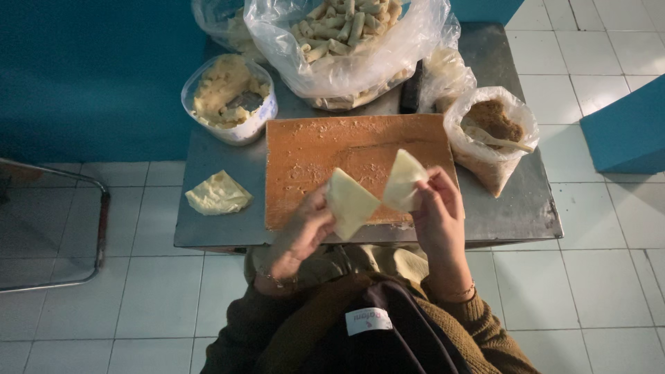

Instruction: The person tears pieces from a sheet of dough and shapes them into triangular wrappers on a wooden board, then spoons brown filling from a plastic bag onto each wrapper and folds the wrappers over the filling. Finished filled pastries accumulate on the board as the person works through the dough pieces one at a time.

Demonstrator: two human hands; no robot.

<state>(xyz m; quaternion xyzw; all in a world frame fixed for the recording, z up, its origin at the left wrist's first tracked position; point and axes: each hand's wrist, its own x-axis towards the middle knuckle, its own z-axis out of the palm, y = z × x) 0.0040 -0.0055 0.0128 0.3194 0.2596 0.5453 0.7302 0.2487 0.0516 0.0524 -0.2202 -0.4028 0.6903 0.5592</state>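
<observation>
Fingers [315, 208] of the left hand [301, 235] pinch one pale triangular wrapper [350, 202], its point aimed down toward the person, while the right hand [438, 218] pinches a second wrapper [403, 180] just beside it, their inner corners almost touching above the near edge of the wooden board [312, 149]. On the metal surface [208, 228] I count two held wrappers, one wrapper stack [217, 194] lying left of the board and nearer the left hand, one tub of filling [228, 97], one bag of crumbs [493, 131], and one big bag of finished rolls [346, 34].

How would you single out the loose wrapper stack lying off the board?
Start at the metal table and its orange board. Left of the board, below the plastic tub, lies the wrapper stack: pale yellow, crumpled, flat on bare metal, untouched by either hand.
</observation>
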